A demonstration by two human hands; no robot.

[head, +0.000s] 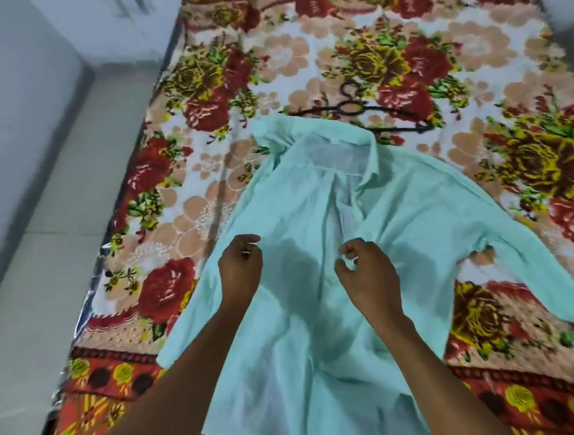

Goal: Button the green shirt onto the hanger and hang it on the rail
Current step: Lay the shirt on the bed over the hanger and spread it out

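— Where is the green shirt (pixel 361 247) now?

— It lies on the bed, on a flowered blanket (pixel 469 64). Its long axis runs from 12 o'clock to 6 o'clock: the collar (pixel 312 135) points to 12 o'clock, away from the person, and the bottom part comes down to the near edge of the bed at 6 o'clock. The front is open, I can see the inside of the back through the opening.

— And the sleeves?

— One sleeve (pixel 525 264) goes out toward 4 o'clock and bends down at the right edge. The other side of the shirt is folded and falls toward 8 o'clock.

— The hanger?

— The black hanger (pixel 353 109) lies flat on the blanket at 12 o'clock from the collar, just beyond it. Its long bar goes across, from 9 o'clock to 3 o'clock, and the hook points to 12 o'clock. The collar covers a small part of its lower side, I think, but it is not inside the shirt.

— What do the hands do?

— The left hand (pixel 240 271) is above the left front panel, fingers curled together; it seems to pinch the edge of the cloth, but I cannot tell this for sure, the picture is blurred. The right hand (pixel 367 270) is at the middle opening, fingers curled, and it pinches the edge of the right front panel.

— Something else in the room?

— A pale tiled floor (pixel 36 258) at 9 o'clock, beside the bed.
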